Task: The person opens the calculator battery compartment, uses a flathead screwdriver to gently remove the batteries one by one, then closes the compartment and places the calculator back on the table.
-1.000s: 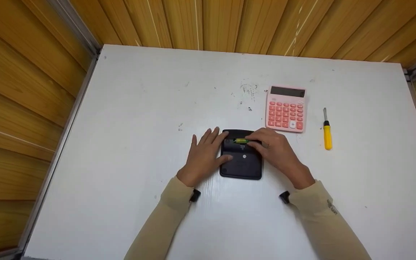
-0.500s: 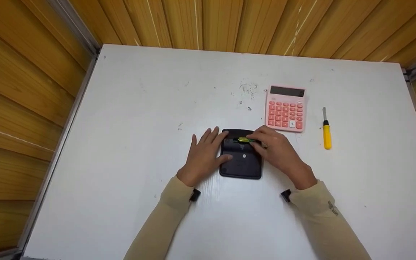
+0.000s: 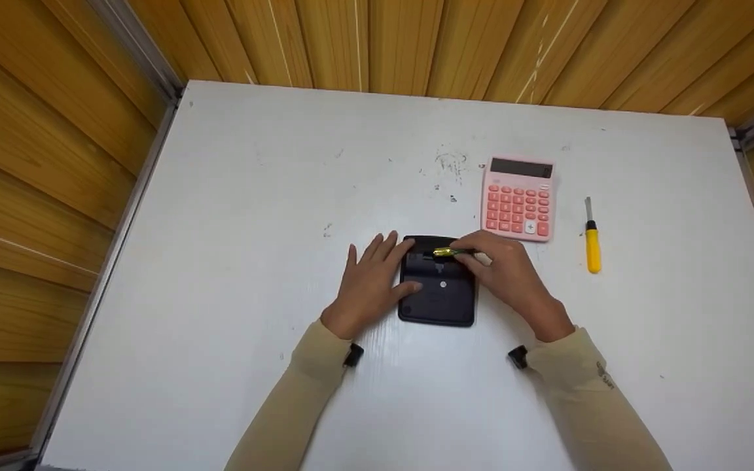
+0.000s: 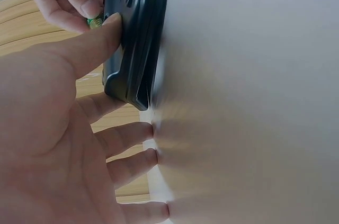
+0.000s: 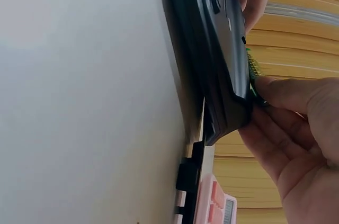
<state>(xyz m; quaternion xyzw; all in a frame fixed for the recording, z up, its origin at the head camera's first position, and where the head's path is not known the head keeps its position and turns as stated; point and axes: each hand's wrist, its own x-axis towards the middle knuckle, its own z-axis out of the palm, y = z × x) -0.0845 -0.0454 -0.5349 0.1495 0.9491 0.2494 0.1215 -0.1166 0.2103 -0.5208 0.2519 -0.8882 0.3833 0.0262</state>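
Since a second ago, the battery (image 3: 442, 252) has shifted toward my right hand (image 3: 503, 269), and its far-left end now sits closer to my fingertips. My left hand (image 3: 370, 282) and the black device (image 3: 436, 304) lie as they did.

I pinch the battery between my right thumb and fingers, over the device's slot (image 3: 428, 255). A dark stretch of that slot shows left of my grip; whether any of the battery rests inside, I can't tell.

From my right wrist the battery can be seen standing proud of the device's surface, a height the head view hides. My left wrist view shows three left fingertips touching the table (image 3: 220, 261), while the thumb presses on the device and the index finger is against its edge. That hand is spread, its fingers nearly straight.

Just beyond my right hand lies the pink calculator (image 3: 518, 204); its dark underside parts show only from the right wrist. Farther right of that hand is a yellow-handled screwdriver (image 3: 593, 248).
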